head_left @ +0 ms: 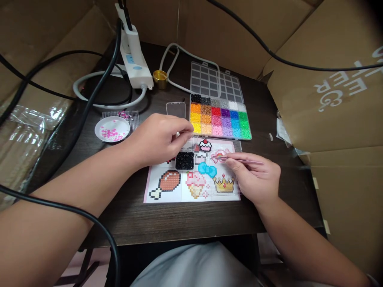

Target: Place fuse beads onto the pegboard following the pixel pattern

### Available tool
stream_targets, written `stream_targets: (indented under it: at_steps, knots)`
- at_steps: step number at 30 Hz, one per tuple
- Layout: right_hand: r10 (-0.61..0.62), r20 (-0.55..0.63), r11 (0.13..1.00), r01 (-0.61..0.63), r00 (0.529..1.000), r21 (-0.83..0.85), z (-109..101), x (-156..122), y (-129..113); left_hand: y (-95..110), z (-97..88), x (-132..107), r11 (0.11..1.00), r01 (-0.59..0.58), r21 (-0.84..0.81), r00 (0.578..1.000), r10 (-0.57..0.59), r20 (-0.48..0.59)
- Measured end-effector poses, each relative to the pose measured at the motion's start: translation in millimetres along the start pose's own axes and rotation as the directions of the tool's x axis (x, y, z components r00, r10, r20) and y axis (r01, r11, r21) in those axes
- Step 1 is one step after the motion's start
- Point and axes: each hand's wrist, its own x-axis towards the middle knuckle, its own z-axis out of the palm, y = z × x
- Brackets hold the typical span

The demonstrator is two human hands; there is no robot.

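A printed pattern sheet (167, 191) with pixel pictures lies on the dark table under a clear pegboard (230, 175). My right hand (254, 177) pinches thin metal tweezers (239, 160), their tip over a pink bead figure (220, 154) on the board. My left hand (158, 137) hovers over the sheet's top edge, fingers closed on something small I cannot make out, just above a small tray of black beads (184, 160). A blue bead bow (207, 169) sits in the middle of the board.
An open bead organiser (220, 116) with coloured compartments stands behind the sheet, lid (215, 81) up. A white dish of pink beads (112, 129) rests at left on another pegboard. A power strip (134, 59), cables, a gold cap (160, 77) and cardboard boxes (329, 79) surround the table.
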Motion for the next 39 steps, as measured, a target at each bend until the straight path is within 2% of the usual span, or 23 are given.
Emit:
stream_targets:
  at_steps: [12,16,19,23,29,35,39]
  knots:
    - [0.011,-0.006,1.000,-0.011,1.000,0.022,0.3,2.2,-1.3,0.5,-1.0,0.9,0.999,0.022,0.032,0.999,-0.023,0.034]
    - [0.012,-0.041,1.000,-0.011,0.999,0.029,-0.7,2.4,-1.9,2.9,-4.3,1.4,0.997,0.059,0.058,0.993,-0.065,0.102]
    - [0.038,-0.104,0.999,-0.035,0.994,0.038,-5.9,3.0,-1.7,3.5,-5.0,1.4,0.995,0.073,0.068,0.991,-0.080,0.110]
    - [0.112,-0.179,0.993,-0.103,0.977,0.060,-22.4,2.1,1.9,2.9,-4.4,1.1,0.994,0.072,0.076,0.992,-0.079,0.094]
    - [0.203,-0.223,0.979,-0.205,0.954,0.015,-45.8,-12.7,13.2,2.5,-4.5,0.9,0.997,0.055,0.060,0.995,-0.060,0.082]
    - [0.300,-0.259,0.950,-0.263,0.918,0.167,-43.6,-18.3,28.4,1.2,-3.4,0.7,0.998,0.044,0.052,0.998,-0.046,0.039]
    - [0.309,-0.236,0.943,-0.263,0.921,0.205,-39.7,-14.0,30.5,-0.8,-2.7,0.4,0.999,0.013,0.049,1.000,-0.014,0.011]
